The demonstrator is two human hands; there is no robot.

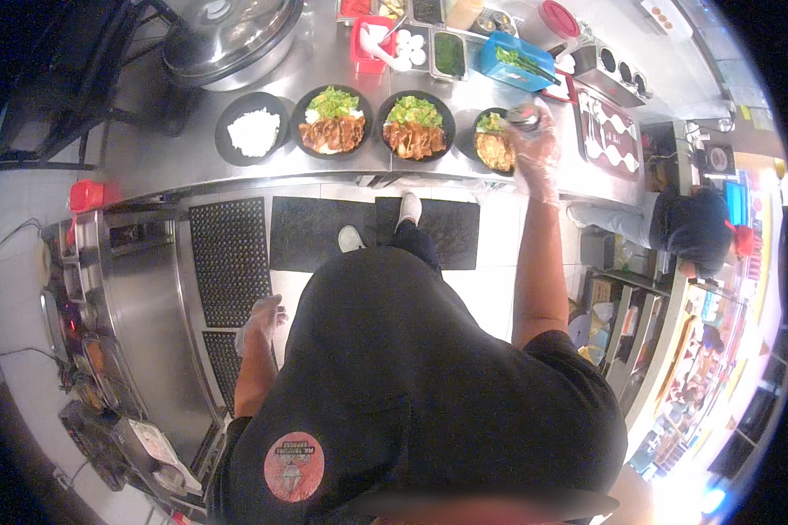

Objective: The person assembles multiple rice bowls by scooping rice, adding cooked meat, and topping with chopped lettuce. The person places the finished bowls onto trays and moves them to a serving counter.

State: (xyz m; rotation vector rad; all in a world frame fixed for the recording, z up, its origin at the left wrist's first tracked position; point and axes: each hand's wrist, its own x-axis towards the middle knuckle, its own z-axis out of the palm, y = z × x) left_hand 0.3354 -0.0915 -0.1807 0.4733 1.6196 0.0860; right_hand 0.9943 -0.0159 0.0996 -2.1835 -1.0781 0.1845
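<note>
My right hand (538, 147), in a clear plastic glove, is closed on a small round container (524, 117) with a dark, shiny end. It is over the rightmost black bowl, whose lettuce and browned topping (495, 153) are partly covered by the hand. To its left on the steel counter are two black bowls with sliced glazed meat (332, 134) (417, 140) and shredded lettuce. A further black bowl holds white rice (254, 133). Low at my side hangs my left hand (259, 320), also gloved, fingers loosely apart and nothing visible in it.
A big lidded metal pot (228, 44) stands back left. Behind the bowls are a red container (372, 45), white eggs (410, 48), a tray of chopped greens (449, 54) and a blue bin (517, 63). A brown patterned tray (608, 136) lies right. Another person (692, 223) bends beyond.
</note>
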